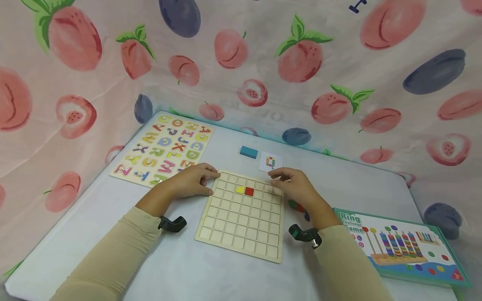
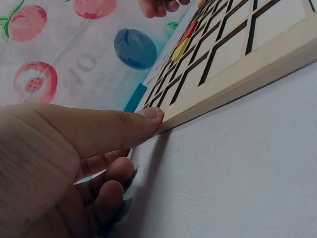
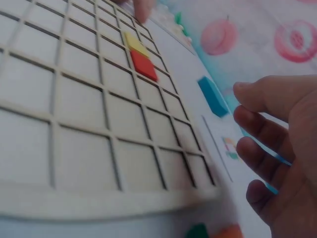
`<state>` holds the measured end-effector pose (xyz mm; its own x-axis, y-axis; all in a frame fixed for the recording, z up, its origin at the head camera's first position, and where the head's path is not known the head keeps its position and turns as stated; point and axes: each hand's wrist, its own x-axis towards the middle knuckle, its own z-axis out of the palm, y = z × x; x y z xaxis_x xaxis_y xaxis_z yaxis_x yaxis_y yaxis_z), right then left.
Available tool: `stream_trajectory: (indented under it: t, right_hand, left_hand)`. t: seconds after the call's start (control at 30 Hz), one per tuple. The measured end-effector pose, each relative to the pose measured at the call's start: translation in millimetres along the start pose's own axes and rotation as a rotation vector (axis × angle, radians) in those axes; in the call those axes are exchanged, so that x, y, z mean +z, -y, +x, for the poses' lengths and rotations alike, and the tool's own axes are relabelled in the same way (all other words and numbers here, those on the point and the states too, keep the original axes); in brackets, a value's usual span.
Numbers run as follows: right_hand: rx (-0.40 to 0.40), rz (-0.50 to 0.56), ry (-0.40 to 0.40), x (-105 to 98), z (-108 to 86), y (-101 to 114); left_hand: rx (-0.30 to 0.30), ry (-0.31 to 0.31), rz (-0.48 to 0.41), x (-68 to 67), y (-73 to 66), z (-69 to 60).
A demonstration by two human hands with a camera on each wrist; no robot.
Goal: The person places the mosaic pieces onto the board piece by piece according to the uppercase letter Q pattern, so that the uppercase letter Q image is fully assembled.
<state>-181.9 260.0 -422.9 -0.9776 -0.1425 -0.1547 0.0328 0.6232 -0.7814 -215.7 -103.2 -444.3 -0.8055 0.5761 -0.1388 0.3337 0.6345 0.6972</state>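
A wooden grid board point(image 1: 241, 221) lies on the table, with a yellow piece point(image 1: 240, 190) and a red square point(image 1: 249, 191) side by side in its second row from the back. My left hand point(image 1: 190, 180) touches the board's back left corner; in the left wrist view the thumb point(image 2: 141, 121) rests against the board's edge point(image 2: 237, 84). Above the board's back right corner is my right hand point(image 1: 295, 186), fingers loosely bent and holding nothing, also seen in the right wrist view point(image 3: 277, 144). Colored pieces point(image 1: 296, 205) lie partly hidden beneath the right wrist.
Behind the board are a blue block point(image 1: 249, 151) and a card with a colored pattern point(image 1: 270, 161). An alphabet puzzle board point(image 1: 150, 150) lies at the back left. A Ring Challenge Game box point(image 1: 406, 246) is at the right. Fruit-patterned cloth point(image 1: 226, 83) hangs behind the table.
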Motion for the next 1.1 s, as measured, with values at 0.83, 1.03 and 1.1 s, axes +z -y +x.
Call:
stream_trajectory:
  t: [0.83,1.03,1.1]
  right_hand:
    - [0.237,-0.092,0.068,-92,-5.6,-59]
    - [0.258,-0.097,0.077,-91,-5.9,-75]
    - [0.245,-0.100,0.076,-90,-5.0,-77]
  left_hand:
    - [0.017,-0.002,-0.018,-1.0,2.1,-1.3]
    - [0.016,0.009,-0.021,-1.5,1.2,-1.3]
    - [0.016,0.008,-0.023,-1.6,1.1,-1.3]
